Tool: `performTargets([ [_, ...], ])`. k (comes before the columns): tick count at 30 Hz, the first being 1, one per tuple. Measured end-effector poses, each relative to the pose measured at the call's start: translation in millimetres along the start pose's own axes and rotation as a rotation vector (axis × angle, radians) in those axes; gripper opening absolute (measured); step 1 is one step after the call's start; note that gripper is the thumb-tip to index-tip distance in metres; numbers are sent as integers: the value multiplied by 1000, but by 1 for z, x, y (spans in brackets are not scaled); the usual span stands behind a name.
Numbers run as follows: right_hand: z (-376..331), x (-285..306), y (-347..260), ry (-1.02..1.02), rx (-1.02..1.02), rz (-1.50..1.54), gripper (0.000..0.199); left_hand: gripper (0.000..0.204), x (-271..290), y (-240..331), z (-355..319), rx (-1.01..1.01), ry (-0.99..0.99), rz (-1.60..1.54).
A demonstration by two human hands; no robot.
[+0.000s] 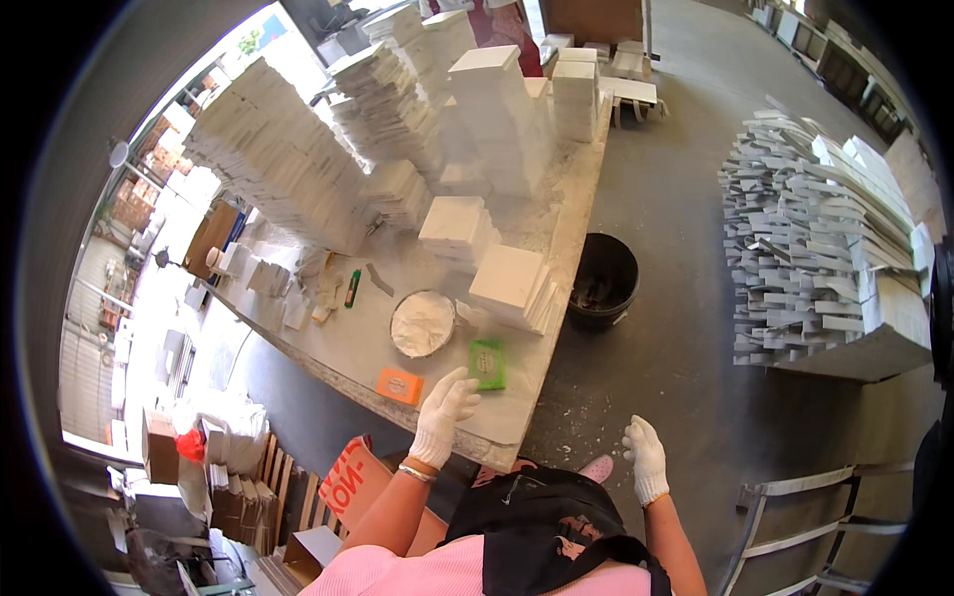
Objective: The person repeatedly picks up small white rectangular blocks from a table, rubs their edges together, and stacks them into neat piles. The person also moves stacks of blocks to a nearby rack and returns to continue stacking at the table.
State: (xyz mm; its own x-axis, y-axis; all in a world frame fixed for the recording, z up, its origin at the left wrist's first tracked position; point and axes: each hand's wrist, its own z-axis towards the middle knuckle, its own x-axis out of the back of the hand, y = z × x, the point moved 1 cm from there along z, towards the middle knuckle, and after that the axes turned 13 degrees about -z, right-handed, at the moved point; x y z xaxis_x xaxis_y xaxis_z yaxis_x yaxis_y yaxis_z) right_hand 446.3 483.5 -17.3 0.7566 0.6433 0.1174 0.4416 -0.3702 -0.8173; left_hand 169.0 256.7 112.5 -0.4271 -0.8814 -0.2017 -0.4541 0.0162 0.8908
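My right hand [646, 458] hangs over the floor in its white glove, fingers loosely apart, holding nothing. My left hand [443, 412], gloved too, rests fingers spread on the table [556, 298] edge, just beside the green pad [487, 364] and orange pad [399, 385]. Beyond them sit a bowl of white paste [422, 323], then stacked white tiles [512, 286].

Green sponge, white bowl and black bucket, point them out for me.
green sponge [487, 364], head view, middle of its top face
white bowl [422, 324], head view, white powder inside it
black bucket [603, 281], head view, its dark inside
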Motion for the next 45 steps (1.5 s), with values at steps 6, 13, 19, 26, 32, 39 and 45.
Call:
performTargets([
  [6, 29, 35, -69, -120, 106, -137, 52, 80, -40, -7, 10, 231, 22, -278],
  [13, 96, -3, -175, -278, 410, -330, 56, 95, -70, 5, 47, 258, -3, -521],
  [19, 138, -42, -266, -444, 460, -494, 61, 99, -79, -10, 94, 347, 87, -733],
  [26, 188, -116, -322, -683, 387, -662, 62, 79, -95, 7, 119, 351, 75, -746],
  [32, 226, -179, -304, -1088, 319, -635, 58, 60, -112, 11, 127, 413, 229, -737],
  [39, 223, -187, -306, -1090, 471, -833, 66, 50, -126, -14, 152, 114, 260, -713],
  [45, 237, -208, -282, -1260, 672, -805, 70, 43, -128, -2, 134, 51, 397, -781],
])
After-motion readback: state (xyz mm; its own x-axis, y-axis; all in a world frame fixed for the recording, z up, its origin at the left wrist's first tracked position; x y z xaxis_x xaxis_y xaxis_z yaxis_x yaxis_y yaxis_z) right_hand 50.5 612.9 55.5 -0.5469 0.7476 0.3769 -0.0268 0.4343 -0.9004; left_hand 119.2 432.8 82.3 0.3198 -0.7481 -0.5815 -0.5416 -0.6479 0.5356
